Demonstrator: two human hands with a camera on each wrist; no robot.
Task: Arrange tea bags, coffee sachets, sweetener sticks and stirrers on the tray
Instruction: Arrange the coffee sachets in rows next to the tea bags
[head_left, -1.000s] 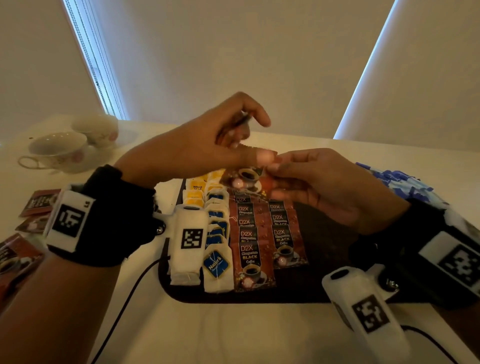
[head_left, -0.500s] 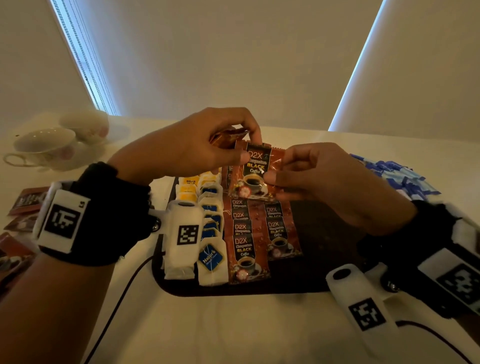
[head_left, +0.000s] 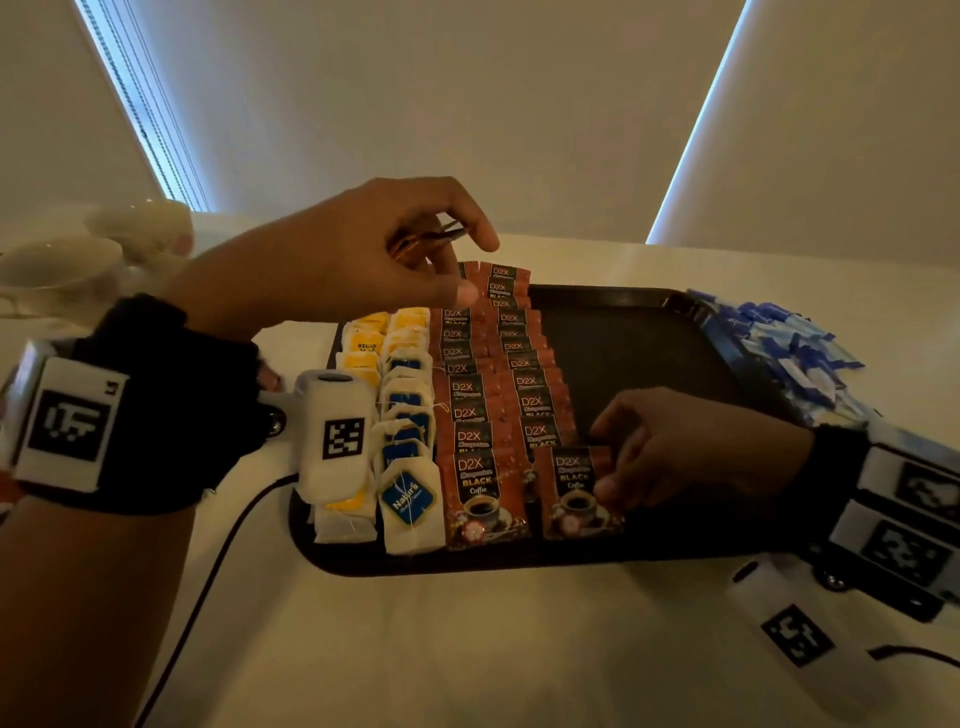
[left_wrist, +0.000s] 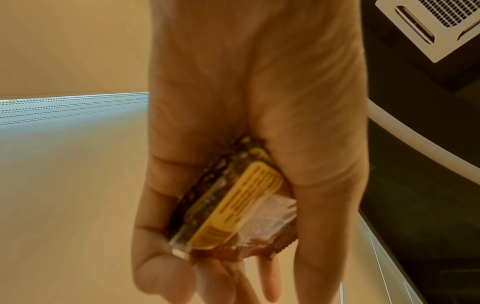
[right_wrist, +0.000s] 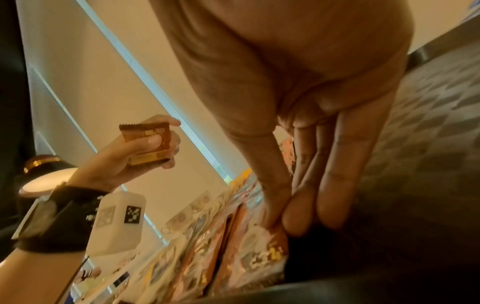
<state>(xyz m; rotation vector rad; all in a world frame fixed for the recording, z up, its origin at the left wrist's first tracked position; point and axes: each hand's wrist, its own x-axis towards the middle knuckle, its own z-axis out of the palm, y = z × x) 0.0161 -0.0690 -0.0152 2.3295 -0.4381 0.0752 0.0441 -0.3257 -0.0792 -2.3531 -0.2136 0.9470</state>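
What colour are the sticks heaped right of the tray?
Blue and white sweetener sticks, clearest in head view.

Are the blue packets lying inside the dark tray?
No, the blue packets are heaped on the table just past the tray's right edge, not inside it.

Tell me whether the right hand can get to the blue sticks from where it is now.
Probably yes, but not freely: the right hand pinches a coffee sachet at the tray's near end. The blue sticks lie heaped on its own side, with nothing between, so once it lets go the way looks open.
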